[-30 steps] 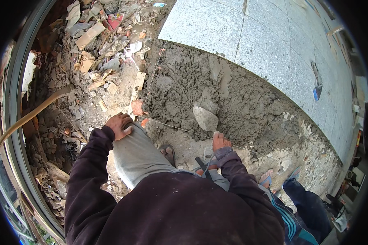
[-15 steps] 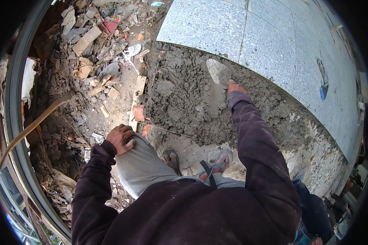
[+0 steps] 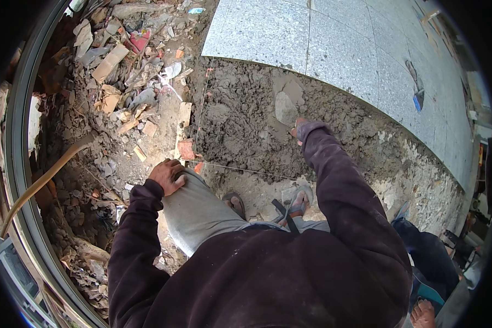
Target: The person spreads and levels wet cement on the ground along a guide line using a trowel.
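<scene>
A: OK, R hand curled tight round the grip of a pale-grey, leaf-shaped trowel; handle's mostly hidden, tho.

B: Where's the blade?

A: Over the dark-grey, lumpy wet mortar bed, approx. midway across, at the near end of a smooth grey patch. Can't tell how hard it's pressing.

B: And L hand?

A: Fingers loosely spread on the knee of the light-grey cloth trousers, nothing visibly held.

B: Which step, then?

A: Spreading/levelling, prob.; most of the bed's rough.

B: Next move calls for?

A: Flat, light strokes, I'd guess, w/o smearing the speckled blue-grey slab tiles or snagging the thin pale string.
</scene>
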`<state>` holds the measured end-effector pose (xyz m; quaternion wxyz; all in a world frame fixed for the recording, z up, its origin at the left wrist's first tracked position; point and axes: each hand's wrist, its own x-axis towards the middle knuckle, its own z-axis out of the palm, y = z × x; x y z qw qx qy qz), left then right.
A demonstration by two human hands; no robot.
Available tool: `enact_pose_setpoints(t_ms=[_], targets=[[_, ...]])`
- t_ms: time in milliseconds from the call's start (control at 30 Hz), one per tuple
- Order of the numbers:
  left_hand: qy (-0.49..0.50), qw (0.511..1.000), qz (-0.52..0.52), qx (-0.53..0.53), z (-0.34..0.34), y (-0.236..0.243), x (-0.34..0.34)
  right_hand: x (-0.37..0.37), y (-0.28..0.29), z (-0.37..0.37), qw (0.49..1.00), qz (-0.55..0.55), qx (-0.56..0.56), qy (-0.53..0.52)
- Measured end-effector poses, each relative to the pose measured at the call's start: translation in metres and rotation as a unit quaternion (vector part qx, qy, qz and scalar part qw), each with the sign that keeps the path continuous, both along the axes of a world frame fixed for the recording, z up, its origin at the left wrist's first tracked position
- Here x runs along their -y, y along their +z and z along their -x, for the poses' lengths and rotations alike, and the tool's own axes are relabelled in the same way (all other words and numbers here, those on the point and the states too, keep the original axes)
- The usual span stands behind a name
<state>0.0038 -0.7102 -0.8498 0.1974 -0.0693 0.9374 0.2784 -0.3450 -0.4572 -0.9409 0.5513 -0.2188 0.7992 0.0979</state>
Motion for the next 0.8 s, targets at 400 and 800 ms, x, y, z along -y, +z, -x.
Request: enact_pose_setpoints(t_ms=[400, 800], targets=[[-0.018, 0.999, -0.032, 0.012, 0.04, -0.01, -0.002, -0.167, -0.046, -0.138, 0.966, -0.146, -0.203, -0.069], [0.049, 0.998, -0.041, 0.031, 0.008, 0.003, -0.003, -0.357, 0.111, -0.016, 0.903, -0.198, -0.324, -0.201]])
